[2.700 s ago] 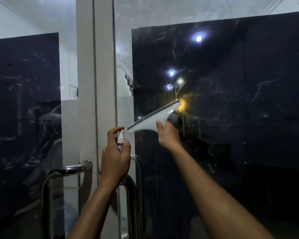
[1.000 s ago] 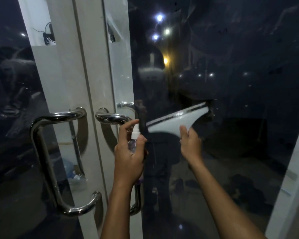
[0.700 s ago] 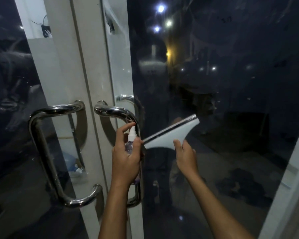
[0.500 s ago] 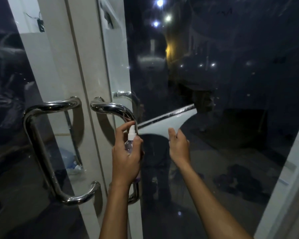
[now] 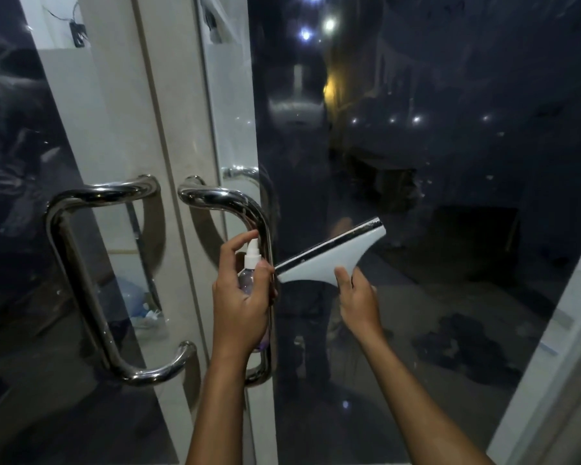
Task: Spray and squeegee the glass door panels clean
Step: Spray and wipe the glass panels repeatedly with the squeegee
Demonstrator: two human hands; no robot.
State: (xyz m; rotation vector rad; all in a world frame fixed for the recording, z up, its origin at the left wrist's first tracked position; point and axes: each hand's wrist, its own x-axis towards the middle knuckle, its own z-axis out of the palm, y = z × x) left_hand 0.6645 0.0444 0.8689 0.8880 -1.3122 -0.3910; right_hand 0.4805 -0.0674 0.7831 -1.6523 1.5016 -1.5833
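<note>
My right hand (image 5: 358,302) grips the handle of a white squeegee (image 5: 329,258), whose dark blade lies tilted against the dark glass of the right door panel (image 5: 433,162), left end lower. My left hand (image 5: 242,297) holds a small clear spray bottle (image 5: 250,263) with a white nozzle, index finger raised above the top. The bottle sits just in front of the right door's chrome handle (image 5: 249,209), and the squeegee's left tip nearly meets my left thumb.
A second chrome pull handle (image 5: 81,263) is on the left door panel (image 5: 14,162). White door frames (image 5: 141,129) run vertically between the panels. Another white frame (image 5: 557,347) borders the right panel's edge. The glass reflects lights and a dark figure.
Since the oldest frame the squeegee has travelled down the right panel to handle height. In the last half second it dropped a little and tilted more steeply; my left hand stays by the handle.
</note>
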